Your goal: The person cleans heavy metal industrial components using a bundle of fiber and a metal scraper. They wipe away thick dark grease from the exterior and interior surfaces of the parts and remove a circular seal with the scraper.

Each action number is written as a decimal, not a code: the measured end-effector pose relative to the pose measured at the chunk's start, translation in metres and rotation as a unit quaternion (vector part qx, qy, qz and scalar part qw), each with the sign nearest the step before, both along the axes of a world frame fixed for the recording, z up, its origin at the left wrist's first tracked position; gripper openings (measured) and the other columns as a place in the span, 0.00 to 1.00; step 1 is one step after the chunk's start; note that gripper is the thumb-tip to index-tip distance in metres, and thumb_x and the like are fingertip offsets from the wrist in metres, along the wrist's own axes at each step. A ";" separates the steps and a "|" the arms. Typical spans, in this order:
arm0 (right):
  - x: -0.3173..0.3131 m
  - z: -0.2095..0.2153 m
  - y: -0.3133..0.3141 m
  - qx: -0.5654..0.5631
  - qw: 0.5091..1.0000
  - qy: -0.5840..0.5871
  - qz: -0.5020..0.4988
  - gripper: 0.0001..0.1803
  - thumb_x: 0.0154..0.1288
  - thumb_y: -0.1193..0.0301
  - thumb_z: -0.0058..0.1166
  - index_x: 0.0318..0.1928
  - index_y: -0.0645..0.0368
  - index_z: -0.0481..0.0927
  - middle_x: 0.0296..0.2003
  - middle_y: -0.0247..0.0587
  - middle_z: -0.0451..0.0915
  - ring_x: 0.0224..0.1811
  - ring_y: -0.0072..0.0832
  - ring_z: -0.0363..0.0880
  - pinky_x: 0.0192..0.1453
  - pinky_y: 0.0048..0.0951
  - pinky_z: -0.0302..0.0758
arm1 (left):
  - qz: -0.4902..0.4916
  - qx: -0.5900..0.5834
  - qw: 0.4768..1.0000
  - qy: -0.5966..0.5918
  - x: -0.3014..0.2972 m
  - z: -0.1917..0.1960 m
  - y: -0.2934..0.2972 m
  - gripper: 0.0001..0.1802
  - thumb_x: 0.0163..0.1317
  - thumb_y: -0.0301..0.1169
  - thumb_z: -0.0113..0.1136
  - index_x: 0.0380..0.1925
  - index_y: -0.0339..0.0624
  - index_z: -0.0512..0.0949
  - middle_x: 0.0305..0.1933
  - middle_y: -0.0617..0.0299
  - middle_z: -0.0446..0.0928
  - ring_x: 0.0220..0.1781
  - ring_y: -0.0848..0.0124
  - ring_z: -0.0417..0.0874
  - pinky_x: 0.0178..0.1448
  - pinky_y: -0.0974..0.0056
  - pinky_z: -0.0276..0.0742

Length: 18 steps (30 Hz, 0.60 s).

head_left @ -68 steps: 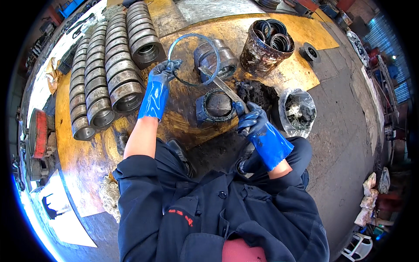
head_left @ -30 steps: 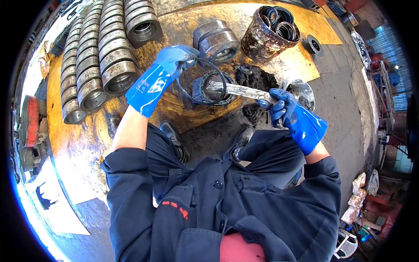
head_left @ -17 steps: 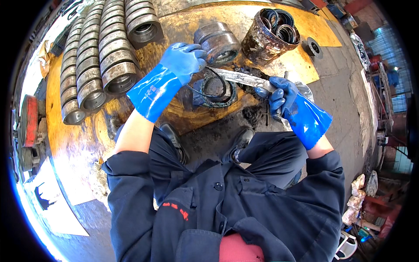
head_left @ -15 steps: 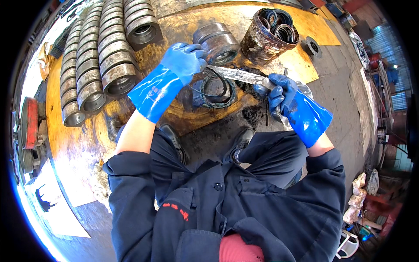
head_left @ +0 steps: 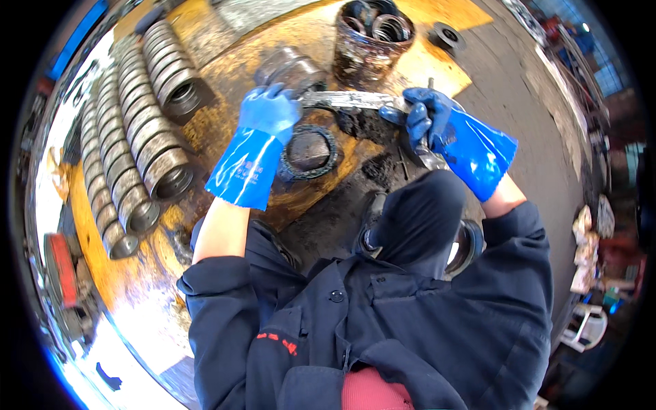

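Both my hands wear long blue rubber gloves. A shiny, silvery-white strip (head_left: 352, 100) runs nearly level between them; its material is hard to tell. My left hand (head_left: 268, 113) is closed at the strip's left end, and its fingertips are mostly hidden. The fingers of my right hand (head_left: 425, 116) are curled around the right end. Beneath that hand hangs a shiny silvery piece (head_left: 429, 158). Below the strip, a greasy dark ring (head_left: 284, 164) lies on the stained wooden board. Just beyond my left hand rests a metal cylinder (head_left: 290, 68).
Rows of grooved metal cylinders (head_left: 156, 154) lie at the left. A grimy bucket (head_left: 372, 58) holding several rings stands at the far middle, with a small round metal part (head_left: 447, 37) to its right. Black greasy clumps (head_left: 377, 171) lie before my feet. A red-sided object (head_left: 61, 270) sits far left.
My left hand has lowered slightly, and the strip is now more level. The thin black loop that hung by my left hand no longer shows clearly. My view has shifted, and my right knee is higher.
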State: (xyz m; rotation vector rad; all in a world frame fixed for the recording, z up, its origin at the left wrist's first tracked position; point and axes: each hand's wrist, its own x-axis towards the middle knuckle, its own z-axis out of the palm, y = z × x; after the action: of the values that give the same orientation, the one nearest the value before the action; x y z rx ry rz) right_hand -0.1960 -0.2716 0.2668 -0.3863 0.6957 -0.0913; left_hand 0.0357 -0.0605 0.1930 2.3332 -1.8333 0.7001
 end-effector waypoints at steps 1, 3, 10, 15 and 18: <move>-0.008 0.004 -0.001 0.016 0.999 -0.031 -0.012 0.05 0.67 0.72 0.45 0.43 0.53 0.70 0.26 0.36 0.72 0.23 0.20 0.71 0.23 0.22 0.67 | 0.040 -0.012 0.999 -0.012 0.000 0.004 0.000 0.09 0.54 0.31 0.54 0.31 0.55 0.83 0.43 0.63 0.82 0.52 0.65 0.80 0.57 0.57 0.74; -0.029 -0.009 -0.030 -0.032 0.999 0.003 -0.035 0.05 0.68 0.69 0.46 0.42 0.53 0.72 0.37 0.47 0.77 0.19 0.16 0.72 0.18 0.18 0.66 | -0.013 -0.057 0.998 0.024 -0.001 -0.004 -0.013 0.10 0.54 0.29 0.55 0.35 0.50 0.83 0.40 0.62 0.82 0.45 0.64 0.81 0.49 0.60 0.76; -0.099 -0.118 -0.128 -0.365 0.869 0.333 -0.004 0.12 0.69 0.67 0.47 0.40 0.64 0.78 0.26 0.44 0.83 0.14 0.21 0.71 0.16 0.23 0.66 | 0.036 -0.296 0.799 0.522 0.092 -0.071 0.016 0.12 0.60 0.19 0.51 0.42 0.33 0.80 0.38 0.59 0.81 0.39 0.74 0.79 0.43 0.71 0.73; -0.177 -0.287 -0.154 -0.726 0.545 0.419 0.025 0.11 0.62 0.72 0.50 0.45 0.57 0.78 0.23 0.41 0.79 0.25 0.32 0.81 0.27 0.32 0.76 | 0.074 -0.307 0.627 0.712 0.065 -0.055 0.008 0.09 0.64 0.30 0.58 0.41 0.37 0.80 0.44 0.55 0.82 0.43 0.71 0.83 0.46 0.69 0.78; -0.148 -0.305 -0.124 -0.751 0.409 0.494 0.158 0.14 0.60 0.70 0.49 0.47 0.54 0.76 0.35 0.48 0.82 0.40 0.45 0.82 0.41 0.44 0.77 | 0.071 -0.339 0.537 0.769 0.072 -0.055 0.026 0.09 0.60 0.28 0.59 0.38 0.37 0.81 0.47 0.49 0.81 0.47 0.61 0.83 0.45 0.63 0.81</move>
State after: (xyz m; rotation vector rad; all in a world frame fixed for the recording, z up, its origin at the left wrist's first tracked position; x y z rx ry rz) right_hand -0.3435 -0.3955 -0.0377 -2.5310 1.5903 -0.1038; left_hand 0.1076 -0.0346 0.1381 1.3518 -0.3397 -0.5678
